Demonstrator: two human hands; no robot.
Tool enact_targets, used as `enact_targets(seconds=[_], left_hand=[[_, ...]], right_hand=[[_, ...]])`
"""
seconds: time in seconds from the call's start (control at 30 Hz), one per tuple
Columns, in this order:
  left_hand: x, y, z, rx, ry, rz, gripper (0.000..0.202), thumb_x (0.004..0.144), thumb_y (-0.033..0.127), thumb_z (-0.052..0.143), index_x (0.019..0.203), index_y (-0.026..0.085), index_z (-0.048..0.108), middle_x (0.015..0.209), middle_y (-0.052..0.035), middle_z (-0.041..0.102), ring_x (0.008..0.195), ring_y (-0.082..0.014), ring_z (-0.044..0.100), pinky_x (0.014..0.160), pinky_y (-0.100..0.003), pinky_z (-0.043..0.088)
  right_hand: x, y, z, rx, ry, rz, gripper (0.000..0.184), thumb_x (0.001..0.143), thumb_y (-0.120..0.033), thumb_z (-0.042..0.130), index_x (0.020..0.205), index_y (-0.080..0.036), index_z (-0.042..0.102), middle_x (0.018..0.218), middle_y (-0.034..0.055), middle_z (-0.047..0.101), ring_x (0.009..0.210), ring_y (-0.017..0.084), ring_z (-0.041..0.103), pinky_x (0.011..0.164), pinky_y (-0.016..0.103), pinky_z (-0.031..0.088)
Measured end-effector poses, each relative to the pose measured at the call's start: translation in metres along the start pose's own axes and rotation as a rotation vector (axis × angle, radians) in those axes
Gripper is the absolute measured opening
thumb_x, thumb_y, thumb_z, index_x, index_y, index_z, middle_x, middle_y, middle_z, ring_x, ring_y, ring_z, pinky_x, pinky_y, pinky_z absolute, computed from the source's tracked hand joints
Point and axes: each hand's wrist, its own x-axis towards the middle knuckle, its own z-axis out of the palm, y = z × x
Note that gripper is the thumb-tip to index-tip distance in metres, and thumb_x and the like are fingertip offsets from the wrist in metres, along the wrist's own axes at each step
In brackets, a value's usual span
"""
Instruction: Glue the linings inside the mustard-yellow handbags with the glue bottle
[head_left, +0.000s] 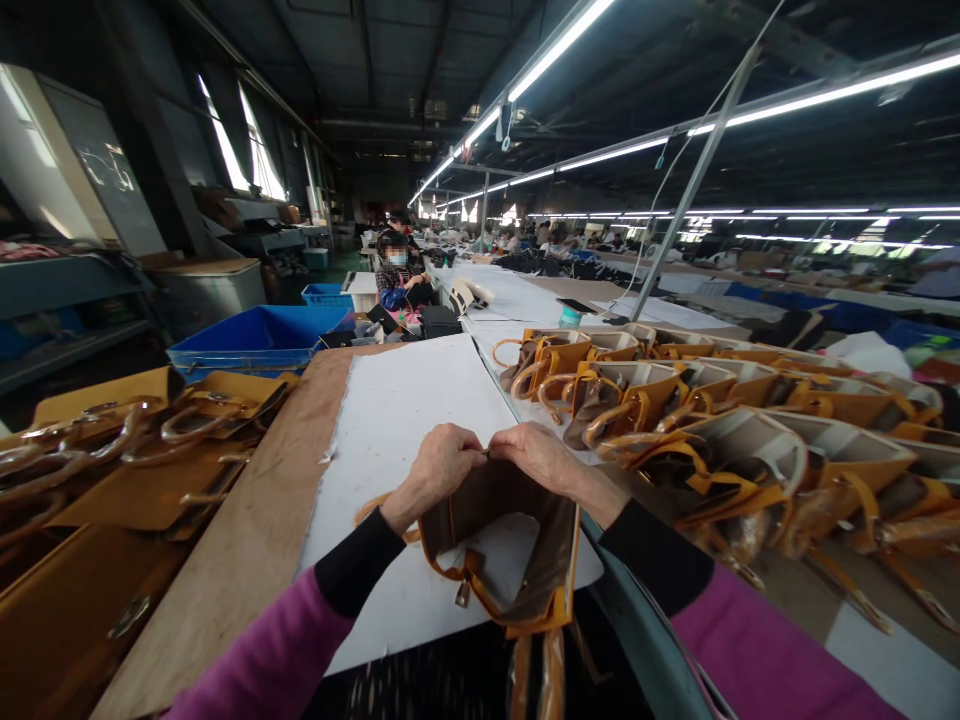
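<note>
A mustard-yellow handbag [559, 610] with a brown lining stands at the near edge of the table, its open top facing me. White material shows inside it, and a metal clasp [463, 593] hangs from a strap on its near side. My left hand [442, 462] pinches at the bag's far edge. Close beside it, my right hand [536, 455] pinches the same edge from the right. A small dark piece shows between the fingertips, too small to name. Plastic-wrapped handles [551, 675] hang from the bag's near side.
Rows of similar yellow bags [739, 450] fill the right side. More bags [112, 500] lie stacked at left beside a wooden board [247, 520]. White paper [405, 410] covers the table under my work. A blue bin [255, 335] and a seated person [397, 275] are farther ahead.
</note>
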Motion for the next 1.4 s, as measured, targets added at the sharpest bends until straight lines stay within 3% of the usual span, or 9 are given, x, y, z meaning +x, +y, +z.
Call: enact_targets(seconds=[0.37,0.53,0.7,0.83,1.0,1.4], left_hand=[[-0.006,0.003,0.0,-0.008,0.015,0.011,0.015,0.068,0.022,0.058,0.07,0.016,0.071,0.053,0.0024,0.053,0.058,-0.0119,0.047,0.056,-0.022,0.032],[-0.011,0.004,-0.012,0.063,-0.085,0.042,0.016,0.07,0.026,0.06,0.074,0.016,0.071,0.06,0.0012,0.058,0.061,-0.0131,0.049,0.059,-0.023,0.035],[-0.037,-0.01,-0.028,0.314,0.063,0.075,0.014,0.074,0.026,0.059,0.076,0.017,0.07,0.081,-0.0056,0.064,0.084,-0.0202,0.054,0.07,-0.028,0.037],[-0.055,-0.026,-0.03,0.114,0.114,-0.016,0.015,0.076,0.025,0.055,0.074,0.019,0.069,0.076,-0.0014,0.063,0.07,-0.0145,0.053,0.065,-0.025,0.037],[-0.056,-0.035,-0.018,-0.159,0.164,-0.045,0.017,0.075,0.027,0.056,0.077,0.017,0.07,0.073,-0.0001,0.063,0.068,-0.0134,0.053,0.065,-0.024,0.038],[-0.058,-0.032,-0.011,-0.115,0.254,0.026,0.019,0.079,0.025,0.054,0.071,0.017,0.069,0.067,0.0009,0.055,0.063,-0.0103,0.049,0.06,-0.022,0.034]], right_hand=[[0.002,-0.006,0.006,0.021,0.024,-0.008,0.023,0.087,-0.029,0.05,0.082,-0.025,0.071,0.069,-0.0008,0.066,0.07,0.014,0.058,0.06,0.024,0.032],[-0.001,-0.009,0.002,0.013,0.021,0.011,0.021,0.086,-0.027,0.051,0.078,-0.024,0.071,0.068,-0.0016,0.065,0.069,0.014,0.057,0.061,0.024,0.032],[-0.003,-0.008,0.002,0.017,0.033,0.021,0.021,0.086,-0.029,0.051,0.077,-0.023,0.07,0.069,-0.0017,0.065,0.071,0.014,0.056,0.065,0.024,0.033],[-0.002,-0.008,0.004,0.034,0.035,0.026,0.023,0.086,-0.03,0.052,0.071,-0.021,0.067,0.063,-0.0021,0.061,0.067,0.014,0.054,0.064,0.023,0.033],[-0.001,-0.01,0.003,0.015,0.033,0.048,0.026,0.086,-0.033,0.053,0.069,-0.02,0.067,0.062,-0.0019,0.061,0.067,0.014,0.054,0.064,0.023,0.033],[0.014,-0.048,0.014,-0.252,-0.012,-0.043,0.024,0.091,-0.035,0.051,0.08,-0.024,0.069,0.075,0.0023,0.07,0.069,0.017,0.061,0.06,0.025,0.032]])
